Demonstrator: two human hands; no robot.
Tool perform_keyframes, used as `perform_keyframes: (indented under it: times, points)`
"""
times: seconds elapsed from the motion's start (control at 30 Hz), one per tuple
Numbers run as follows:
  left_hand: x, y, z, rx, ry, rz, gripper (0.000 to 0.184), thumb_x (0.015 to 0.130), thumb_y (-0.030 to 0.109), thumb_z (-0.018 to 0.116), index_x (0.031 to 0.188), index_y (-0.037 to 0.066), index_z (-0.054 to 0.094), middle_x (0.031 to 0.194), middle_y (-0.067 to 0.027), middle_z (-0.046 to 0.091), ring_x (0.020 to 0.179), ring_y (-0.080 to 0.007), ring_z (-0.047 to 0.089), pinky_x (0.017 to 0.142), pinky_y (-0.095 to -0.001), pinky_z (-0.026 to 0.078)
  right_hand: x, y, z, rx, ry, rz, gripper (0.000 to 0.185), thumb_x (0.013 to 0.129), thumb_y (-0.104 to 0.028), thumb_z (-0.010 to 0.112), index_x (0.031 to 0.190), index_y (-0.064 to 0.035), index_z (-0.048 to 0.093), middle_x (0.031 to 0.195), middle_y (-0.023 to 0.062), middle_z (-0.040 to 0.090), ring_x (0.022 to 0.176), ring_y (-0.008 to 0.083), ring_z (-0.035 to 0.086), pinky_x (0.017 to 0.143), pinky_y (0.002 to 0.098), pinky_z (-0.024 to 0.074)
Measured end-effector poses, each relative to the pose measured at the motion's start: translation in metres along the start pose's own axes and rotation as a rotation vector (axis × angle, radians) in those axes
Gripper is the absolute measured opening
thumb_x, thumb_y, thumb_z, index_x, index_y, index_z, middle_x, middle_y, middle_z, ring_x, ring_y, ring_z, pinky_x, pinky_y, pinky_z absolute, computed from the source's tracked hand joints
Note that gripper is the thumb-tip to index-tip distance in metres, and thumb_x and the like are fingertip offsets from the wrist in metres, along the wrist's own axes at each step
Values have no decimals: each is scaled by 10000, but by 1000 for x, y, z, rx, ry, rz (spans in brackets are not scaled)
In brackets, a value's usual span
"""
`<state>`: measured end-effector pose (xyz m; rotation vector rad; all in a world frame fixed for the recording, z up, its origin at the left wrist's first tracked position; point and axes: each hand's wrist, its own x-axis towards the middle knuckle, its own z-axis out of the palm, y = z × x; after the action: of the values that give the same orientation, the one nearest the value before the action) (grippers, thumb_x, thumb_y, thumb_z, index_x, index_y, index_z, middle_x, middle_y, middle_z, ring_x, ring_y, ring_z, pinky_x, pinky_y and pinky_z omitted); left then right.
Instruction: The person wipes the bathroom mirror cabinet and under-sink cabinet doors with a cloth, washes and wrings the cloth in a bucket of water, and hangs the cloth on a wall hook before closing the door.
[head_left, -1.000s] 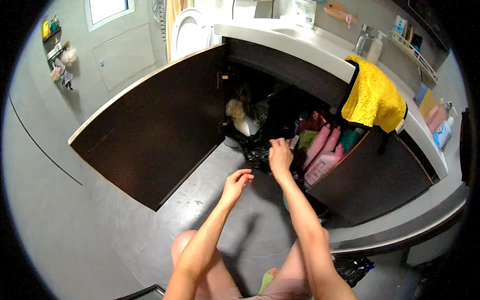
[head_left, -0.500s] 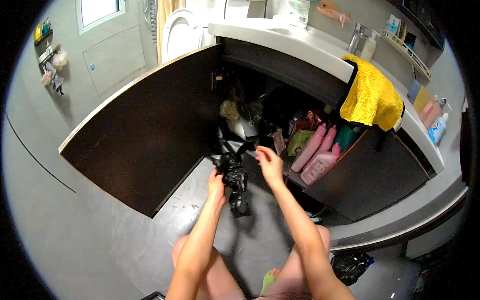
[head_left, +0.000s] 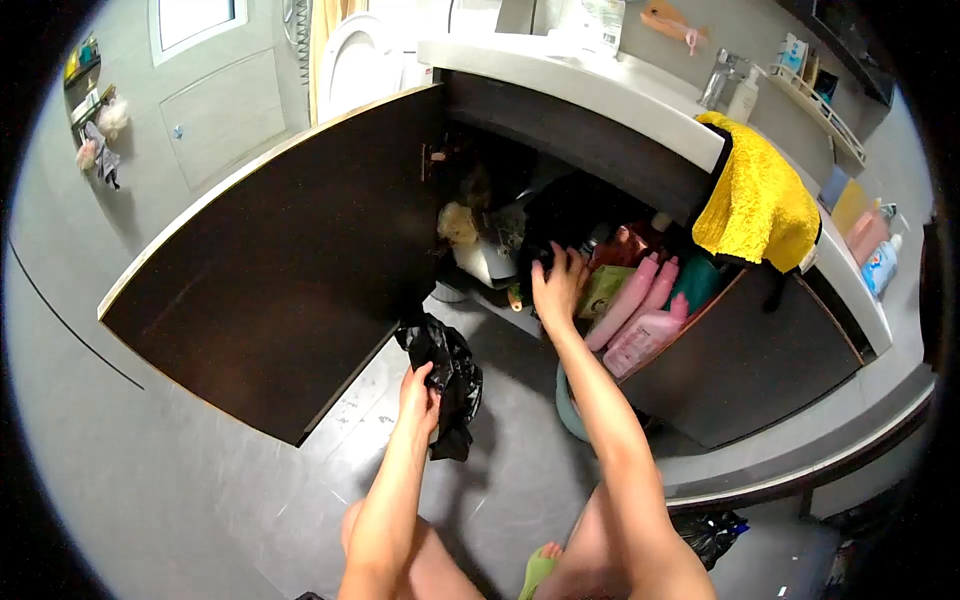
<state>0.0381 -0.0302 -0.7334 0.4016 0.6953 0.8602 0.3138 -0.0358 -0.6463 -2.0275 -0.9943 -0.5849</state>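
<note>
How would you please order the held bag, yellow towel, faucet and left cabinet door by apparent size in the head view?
1. Left cabinet door
2. Yellow towel
3. Held bag
4. Faucet

The room is quite bright, with a pale light. The window [head_left: 195, 15] at the upper left is so white that I see nothing through it, and the countertop [head_left: 560, 62] also shines strongly. Inside the cabinet [head_left: 560, 120] it is much dimmer; the dark things there melt together under fine grain. Small glints lie on the wrinkles of the black plastic bag [head_left: 458, 375], and a soft shadow falls below it on the grey floor [head_left: 520, 500]. Labels on the pink bottles [head_left: 627, 303] are too soft to read. Long edges bend into curves, and a round black border swallows the corners.
</note>
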Motion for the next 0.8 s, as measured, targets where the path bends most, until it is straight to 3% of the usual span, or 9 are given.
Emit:
perform_keyframes:
  times: [0.07,0.1,0.27,0.37,0.47,0.53,0.6,0.63,0.8]
  points:
    - [-9,6,12,-14,-16,4,320,915,101,556,1230,46,561,1106,-61,640,949,-171,622,808,-280,526,22,-27,6,21,-137,162,489,882,-413,610,1341,-253,553,1552,202,186,1393,446,188,1099,563,245]
    - [-11,8,16,-28,-27,8,309,921,104,559,1224,45,562,1110,-64,637,952,-175,619,835,-292,526,35,-34,13,-7,-274,244,465,900,-481,575,1349,-363,551,1611,161,-34,1451,436,30,1109,612,180]
    - [0,0,12,-61,-52,73,342,925,147,585,1256,68,543,1144,-71,637,988,-205,626,855,-354,534,65,-46,42,76,-450,442,428,897,-525,566,1314,-427,569,1617,130,-87,1467,423,-46,1101,635,159]
    - [-9,4,19,-71,-55,101,345,918,151,599,1249,71,546,1130,-68,640,959,-201,634,830,-340,542,71,-31,56,-200,-422,529,443,911,-449,553,1352,-405,532,1620,106,-81,1469,417,-13,1085,655,198]
    - [-14,13,21,-44,-22,75,363,915,155,598,1264,78,539,1128,-66,640,951,-196,637,819,-330,546,87,29,101,-188,-459,581,579,938,-364,496,1475,-195,366,1586,154,160,1437,378,183,1092,605,251]
    - [-21,21,26,-5,-14,21,340,933,98,557,1268,42,534,1162,-81,625,1041,-198,605,951,-340,493,89,34,90,-217,-508,510,589,960,-352,456,1485,-112,339,1555,152,282,1409,341,284,1096,574,262]
    - [-21,24,24,-11,-35,27,344,932,101,558,1271,45,533,1163,-78,625,1044,-198,605,947,-340,494,76,21,73,42,-164,296,536,991,-326,415,1476,-107,356,1557,123,288,1408,327,290,1096,565,249]
    - [-21,25,23,-21,-57,37,348,932,104,560,1274,48,531,1164,-75,625,1046,-198,605,942,-341,495,69,-8,45,59,-232,292,517,1010,-336,391,1472,-105,364,1562,97,286,1415,324,270,1096,561,233]
    - [-5,24,13,-96,-93,67,340,934,131,583,1266,68,543,1144,-47,632,995,-182,611,875,-322,504,-27,-64,-33,524,-113,-185,383,963,-279,544,1144,55,588,1142,186,605,1113,354,541,993,429,381]
